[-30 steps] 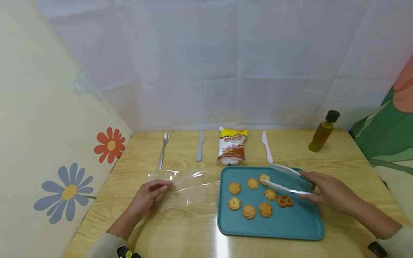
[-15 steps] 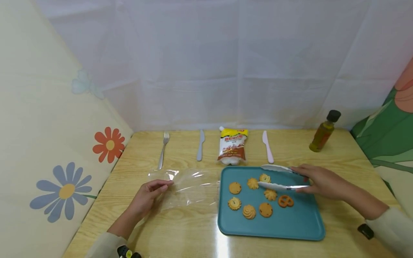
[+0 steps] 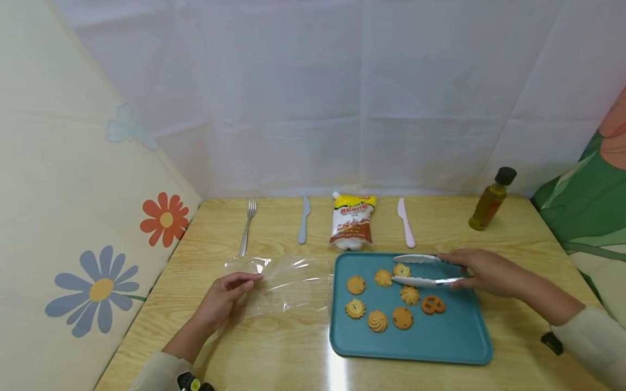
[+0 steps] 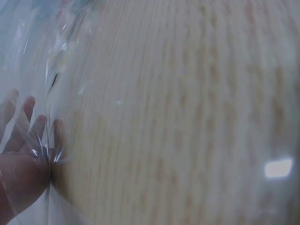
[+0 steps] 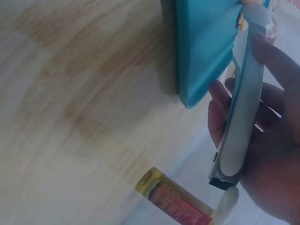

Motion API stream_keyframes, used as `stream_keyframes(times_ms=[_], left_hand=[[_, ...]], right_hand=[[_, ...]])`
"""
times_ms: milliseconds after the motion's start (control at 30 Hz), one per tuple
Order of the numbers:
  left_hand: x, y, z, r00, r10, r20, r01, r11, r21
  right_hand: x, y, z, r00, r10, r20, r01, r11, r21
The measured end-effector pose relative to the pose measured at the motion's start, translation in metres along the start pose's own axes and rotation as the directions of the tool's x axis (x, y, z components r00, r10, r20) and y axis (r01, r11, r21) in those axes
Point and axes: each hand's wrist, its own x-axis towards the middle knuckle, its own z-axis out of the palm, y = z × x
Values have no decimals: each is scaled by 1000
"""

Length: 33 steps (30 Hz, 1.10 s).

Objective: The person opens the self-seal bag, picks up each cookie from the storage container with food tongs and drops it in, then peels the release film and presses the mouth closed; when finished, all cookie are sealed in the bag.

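Note:
A clear plastic bag lies on the wooden table, its edge pinched by my left hand. In the left wrist view the film spreads across the fingers. My right hand grips metal tongs over the blue-green tray. The tongs' arms stand apart, either side of a round cookie with a pale centre; whether they touch it I cannot tell. Several other cookies, among them a swirl cookie, and one pretzel lie on the tray.
Behind the tray stand a yellow, white and brown pouch and an oil bottle. A fork, a grey-blue knife and a pink knife lie along the back. Cloth walls close off the table behind and at the sides.
My right hand has moved left with the tongs, bringing their tips to both sides of the pale-centred cookie. The left hand and the bag have stayed put.

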Motion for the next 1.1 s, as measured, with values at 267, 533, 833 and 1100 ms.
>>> stream_keyframes(times_ms=[267, 533, 833, 1100], left_hand=[[0, 1, 0, 1000, -20, -7, 20, 1000, 2], [-1, 2, 0, 1000, -23, -7, 23, 1000, 3], [-1, 2, 0, 1000, -18, -4, 18, 1000, 5], [0, 2, 0, 1000, -26, -1, 26, 1000, -4]], right_hand=[[-3, 9, 7, 996, -69, -64, 71, 997, 40], [-3, 13, 9, 988, -110, -111, 115, 993, 40], [-4, 12, 5, 987, -98, -129, 105, 993, 46], [-2, 10, 2, 980, -113, -161, 121, 992, 44]])
